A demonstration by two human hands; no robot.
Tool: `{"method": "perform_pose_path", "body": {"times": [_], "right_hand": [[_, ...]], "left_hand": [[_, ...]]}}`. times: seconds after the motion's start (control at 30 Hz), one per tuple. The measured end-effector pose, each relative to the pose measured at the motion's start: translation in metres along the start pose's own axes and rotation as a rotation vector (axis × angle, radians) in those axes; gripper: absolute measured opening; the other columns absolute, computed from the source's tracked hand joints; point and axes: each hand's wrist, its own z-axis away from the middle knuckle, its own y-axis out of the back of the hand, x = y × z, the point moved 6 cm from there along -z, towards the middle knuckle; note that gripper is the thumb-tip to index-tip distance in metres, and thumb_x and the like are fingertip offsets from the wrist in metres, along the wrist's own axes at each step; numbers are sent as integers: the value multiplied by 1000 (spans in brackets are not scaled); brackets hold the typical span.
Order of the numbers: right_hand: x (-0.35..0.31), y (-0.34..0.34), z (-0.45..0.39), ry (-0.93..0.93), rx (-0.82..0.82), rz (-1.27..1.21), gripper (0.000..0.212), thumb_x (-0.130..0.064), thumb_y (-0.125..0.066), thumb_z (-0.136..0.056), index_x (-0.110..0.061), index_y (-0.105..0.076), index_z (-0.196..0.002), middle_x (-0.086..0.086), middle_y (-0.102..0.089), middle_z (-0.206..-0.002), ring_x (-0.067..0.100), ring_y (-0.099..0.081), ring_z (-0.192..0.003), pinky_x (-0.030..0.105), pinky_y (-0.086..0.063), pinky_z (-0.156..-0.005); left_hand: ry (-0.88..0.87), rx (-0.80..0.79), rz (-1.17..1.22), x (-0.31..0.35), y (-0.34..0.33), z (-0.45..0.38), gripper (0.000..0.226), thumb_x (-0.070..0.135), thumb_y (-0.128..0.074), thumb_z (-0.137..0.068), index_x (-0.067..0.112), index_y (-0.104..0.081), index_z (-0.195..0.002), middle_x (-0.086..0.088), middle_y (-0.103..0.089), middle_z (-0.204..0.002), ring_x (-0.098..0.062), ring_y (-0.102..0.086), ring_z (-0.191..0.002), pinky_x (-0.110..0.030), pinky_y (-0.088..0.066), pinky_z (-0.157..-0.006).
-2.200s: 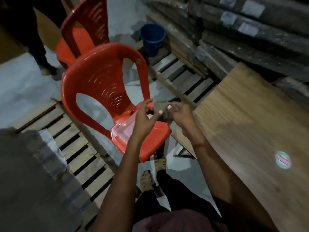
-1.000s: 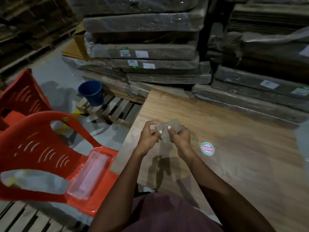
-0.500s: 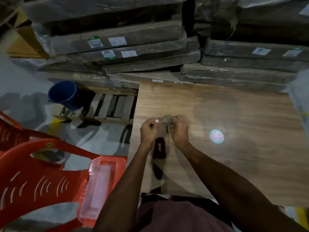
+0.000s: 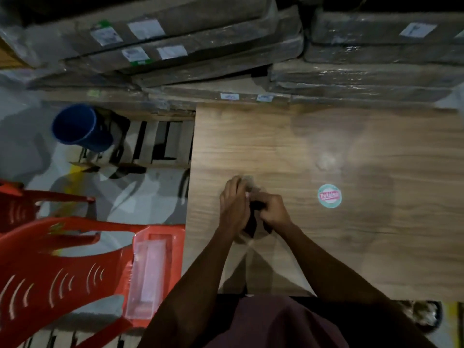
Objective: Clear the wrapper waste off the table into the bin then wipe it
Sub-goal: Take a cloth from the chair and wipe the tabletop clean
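We find both hands at the centre of the frame, over the left part of the light wood-grain desk point(image 4: 351, 146). The left hand point(image 4: 232, 204) and the right hand point(image 4: 272, 213) are closed together on a small greyish-brown folded cloth point(image 4: 253, 190), fingers curled round it. The cloth is blurred, and we cannot tell whether it touches the desk surface.

The wrapper waste in question appears to be the round teal-and-pink sticker-like wrapper point(image 4: 329, 196), lying flat on the desk to the right of the hands and apart from them. A faint pale smudge point(image 4: 326, 160) sits above it. The blue plastic bucket point(image 4: 77, 128), which we take to be the bin, stands on the floor at the upper left of the frame, well apart from the desk edge.

Our judgement: the clearing step is not finished, since the round wrapper is on the desk, while the cloth for wiping is already in hand. The next move calls for freeing one hand, most readily the right, to pick up the wrapper and carry it left to the bucket. A flat item will likely need a fingernail pinch or a slide to the desk edge.
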Motion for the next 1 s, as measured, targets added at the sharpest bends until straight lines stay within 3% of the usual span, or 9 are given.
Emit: {"method": "perform_pose_path", "body": {"times": [0.07,0.13,0.23,0.33,0.4,0.53,0.67,0.87,1.0], "right_hand": [[16,15,-8,-186,164,-227,41,7,-52,-68,-10,-82,-90,11,-79,-89,20,-74,-85,46,-62,-86],[28,34,-12,-284,384,-309,37,2,-48,-63,-10,-79,-79,9,-76,-77,22,-72,-74,46,-61,-82],[33,62,-25,-264,565,-29,40,-5,-48,-62,-5,-76,-91,14,-75,-86,34,-70,-85,39,-55,-84],[39,68,-53,-163,546,246,33,-9,-56,-81,-5,-68,-112,16,-70,-105,39,-61,-98,43,-47,-90],[47,70,-67,-197,549,350,38,-19,-49,-85,-7,-63,-119,16,-65,-112,39,-56,-101,45,-44,-92],[50,70,-76,-334,572,488,38,-27,-43,-86,-12,-62,-116,13,-61,-107,36,-54,-97,45,-46,-87],[48,67,-81,-343,549,595,36,-29,-45,-86,-13,-61,-115,13,-59,-106,34,-53,-96,45,-46,-84],[50,65,-85,-375,528,658,38,-31,-48,-84,-12,-59,-114,14,-59,-107,35,-53,-98,45,-45,-84],[49,67,-86,-380,539,664,37,-30,-50,-82,-12,-59,-113,14,-58,-106,36,-53,-98,45,-44,-83]], "left_hand": [[19,-93,19,-2,-10,-11,61,41,-15,-101,21,-36,-155,-4,-25,-166,-26,-20,-153,-49,-23,-118],[19,-156,-71,-7,-20,-18,70,51,-9,-97,23,-22,-161,0,-12,-171,-25,-9,-157,-48,-16,-121],[-26,-193,-262,-10,-29,-27,65,47,-24,-103,23,-10,-163,-3,-2,-172,-29,-1,-158,-53,-14,-122],[-24,-137,-359,-12,-28,-42,64,38,-33,-106,25,-5,-162,-5,-1,-172,-32,2,-158,-55,-12,-123],[5,-124,-396,-13,-26,-58,63,36,-32,-107,27,-3,-162,-8,0,-171,-35,3,-157,-57,-12,-123],[65,-46,-419,-23,-13,-108,60,35,-29,-108,34,-4,-162,-10,-1,-171,-38,2,-157,-59,-13,-122],[147,77,-428,-41,11,-161,59,36,-26,-107,28,-7,-163,-14,3,-171,-40,2,-156,-57,-15,-122],[155,92,-450,-65,44,-233,66,53,-19,-106,27,0,-163,-17,4,-170,-40,3,-156,-56,-10,-125],[-38,42,-478,-47,37,-244,69,48,-23,-105,18,-4,-163,-16,-1,-170,-38,-1,-157,-56,-13,-125]]}}
